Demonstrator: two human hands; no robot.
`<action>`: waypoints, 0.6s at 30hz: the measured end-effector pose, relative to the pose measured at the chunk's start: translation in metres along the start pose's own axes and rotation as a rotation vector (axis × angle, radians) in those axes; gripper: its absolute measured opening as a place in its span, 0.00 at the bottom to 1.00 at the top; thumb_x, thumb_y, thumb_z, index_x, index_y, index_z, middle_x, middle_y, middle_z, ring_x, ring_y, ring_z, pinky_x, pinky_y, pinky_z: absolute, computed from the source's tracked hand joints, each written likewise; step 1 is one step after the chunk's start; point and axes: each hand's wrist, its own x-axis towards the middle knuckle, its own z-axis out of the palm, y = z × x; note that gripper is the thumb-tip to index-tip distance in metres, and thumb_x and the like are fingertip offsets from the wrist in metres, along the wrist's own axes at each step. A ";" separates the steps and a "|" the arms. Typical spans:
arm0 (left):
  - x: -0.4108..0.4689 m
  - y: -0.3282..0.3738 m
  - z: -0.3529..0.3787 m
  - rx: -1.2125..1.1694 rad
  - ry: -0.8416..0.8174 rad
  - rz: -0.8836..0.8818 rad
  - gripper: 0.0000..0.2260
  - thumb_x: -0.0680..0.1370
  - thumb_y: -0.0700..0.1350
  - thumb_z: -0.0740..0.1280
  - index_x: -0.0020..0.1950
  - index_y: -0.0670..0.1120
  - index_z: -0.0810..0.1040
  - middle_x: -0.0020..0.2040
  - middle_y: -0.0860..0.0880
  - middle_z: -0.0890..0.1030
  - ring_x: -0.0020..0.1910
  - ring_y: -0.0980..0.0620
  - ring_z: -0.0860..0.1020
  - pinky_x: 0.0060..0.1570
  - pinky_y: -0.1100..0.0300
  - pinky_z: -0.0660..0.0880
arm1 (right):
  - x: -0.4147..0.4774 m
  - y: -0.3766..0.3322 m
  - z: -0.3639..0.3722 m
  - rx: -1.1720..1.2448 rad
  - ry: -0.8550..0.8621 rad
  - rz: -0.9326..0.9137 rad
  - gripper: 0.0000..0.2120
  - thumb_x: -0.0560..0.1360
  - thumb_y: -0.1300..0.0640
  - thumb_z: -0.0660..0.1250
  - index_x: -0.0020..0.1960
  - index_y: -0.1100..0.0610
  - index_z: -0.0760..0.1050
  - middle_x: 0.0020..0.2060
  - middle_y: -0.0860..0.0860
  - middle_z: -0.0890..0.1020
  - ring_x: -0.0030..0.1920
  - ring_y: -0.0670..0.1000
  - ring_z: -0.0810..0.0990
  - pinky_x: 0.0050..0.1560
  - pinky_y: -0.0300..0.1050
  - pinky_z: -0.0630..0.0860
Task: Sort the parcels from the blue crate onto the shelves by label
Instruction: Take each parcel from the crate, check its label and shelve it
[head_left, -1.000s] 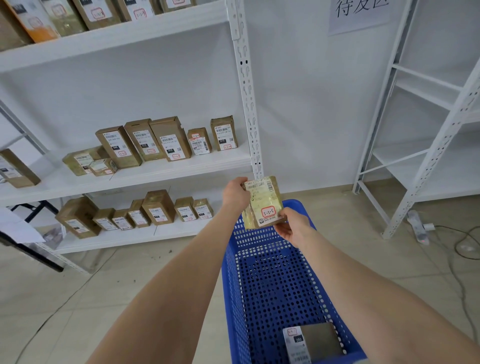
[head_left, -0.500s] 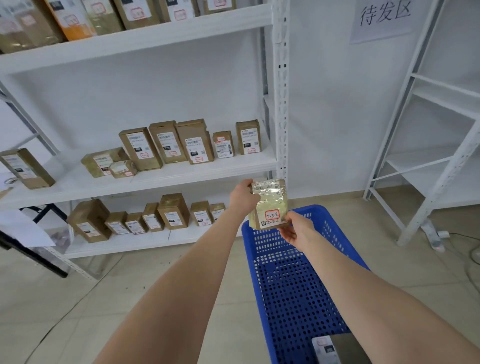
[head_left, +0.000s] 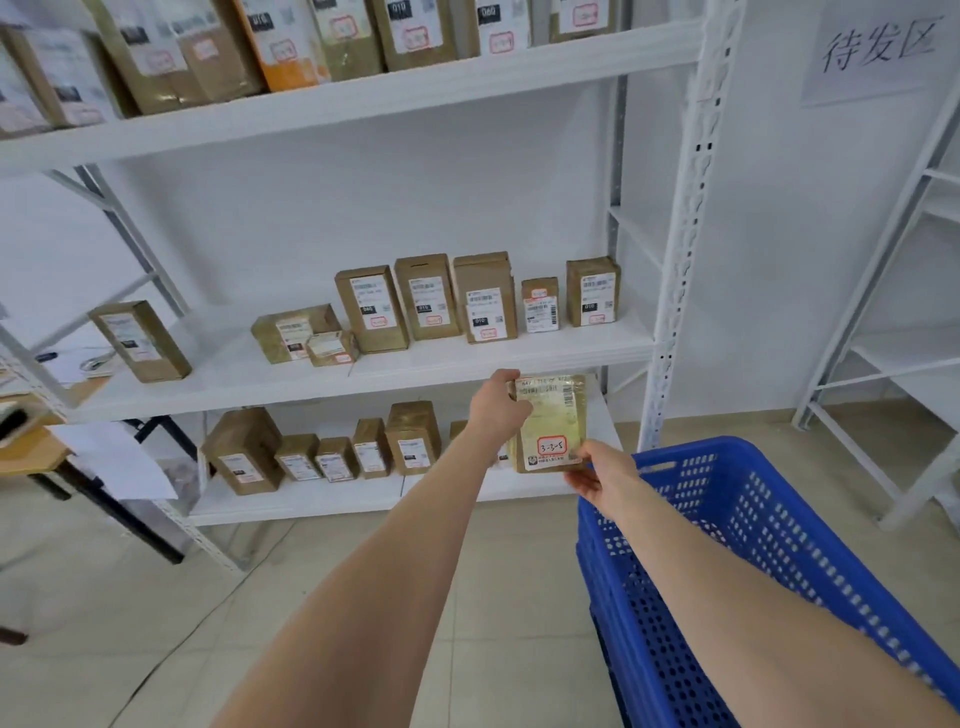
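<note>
A small brown parcel (head_left: 551, 421) wrapped in clear tape carries a white label with "3-3-5" boxed in red. My left hand (head_left: 496, 402) grips its upper left edge. My right hand (head_left: 602, 475) pinches its lower right corner. The parcel is upright in the air, in front of the right end of the bottom shelf (head_left: 332, 501) and just below the middle shelf (head_left: 395, 371). The blue crate (head_left: 737, 525) stands on the floor under my right forearm; its inside is out of view.
Several labelled brown parcels stand in rows on the bottom, middle and top shelf (head_left: 363, 98). A white upright post (head_left: 675, 270) ends the rack at the right. A second rack (head_left: 904, 338) with bare boards stands far right. A desk (head_left: 36, 457) with papers juts in at the left.
The view has swung up and right, so the shelves look nearer and the crate sits lower right. Both hands carried the parcel toward the right end of the lower shelves.
</note>
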 end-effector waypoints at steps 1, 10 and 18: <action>0.004 -0.005 -0.006 -0.008 0.003 0.001 0.24 0.77 0.35 0.62 0.73 0.45 0.64 0.67 0.45 0.73 0.63 0.45 0.74 0.54 0.54 0.77 | 0.002 0.001 0.009 -0.006 -0.004 0.000 0.03 0.75 0.69 0.61 0.44 0.64 0.72 0.40 0.60 0.79 0.37 0.53 0.78 0.38 0.43 0.78; 0.055 -0.042 -0.062 -0.117 0.058 -0.028 0.23 0.76 0.33 0.63 0.70 0.46 0.67 0.67 0.48 0.73 0.56 0.49 0.76 0.48 0.58 0.77 | 0.044 -0.002 0.090 -0.051 -0.040 0.009 0.04 0.75 0.70 0.60 0.44 0.65 0.72 0.40 0.62 0.79 0.38 0.55 0.79 0.41 0.46 0.80; 0.160 -0.078 -0.118 -0.033 0.141 -0.039 0.20 0.76 0.35 0.65 0.68 0.45 0.70 0.65 0.49 0.75 0.64 0.48 0.74 0.59 0.58 0.73 | 0.127 -0.016 0.192 -0.103 -0.084 0.009 0.03 0.74 0.72 0.62 0.44 0.66 0.71 0.38 0.62 0.79 0.35 0.54 0.78 0.34 0.42 0.80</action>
